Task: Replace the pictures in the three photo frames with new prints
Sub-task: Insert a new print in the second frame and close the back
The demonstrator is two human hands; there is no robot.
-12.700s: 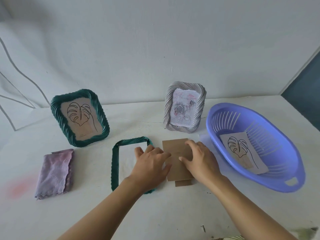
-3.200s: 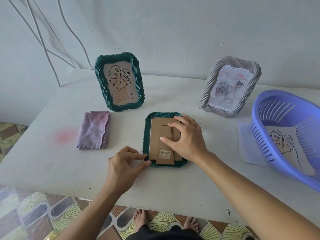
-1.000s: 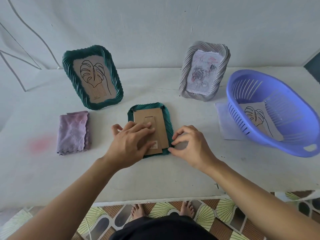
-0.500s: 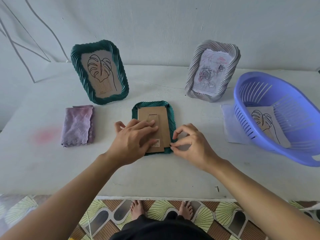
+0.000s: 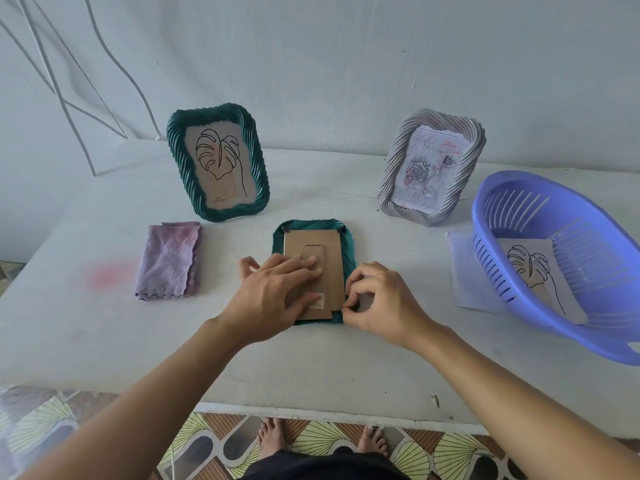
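Observation:
A green frame [image 5: 349, 251] lies face down mid-table, its brown cardboard back [image 5: 313, 242] seated in it. My left hand [image 5: 273, 299] lies flat on the lower left of that cardboard back, fingers spread. My right hand [image 5: 384, 303] pinches at the frame's near right corner, where a small tab seems to sit; the fingertips hide it. Behind stand a second green frame [image 5: 218, 168] holding a leaf line drawing and a grey frame [image 5: 431, 168] holding a rose print. A leaf print [image 5: 535, 275] lies in the blue basket [image 5: 519, 188].
A folded purple cloth [image 5: 169, 259] lies left of the flat frame, beside a pink stain [image 5: 110, 275]. A white sheet [image 5: 465, 271] sticks out from under the basket at the right. The table's front edge [image 5: 311, 408] is close to my body; tiled floor and my bare feet show below.
My right hand's fingers have closed tighter on the frame's near right corner. My left hand stays flat on the cardboard back. The view has shifted slightly.

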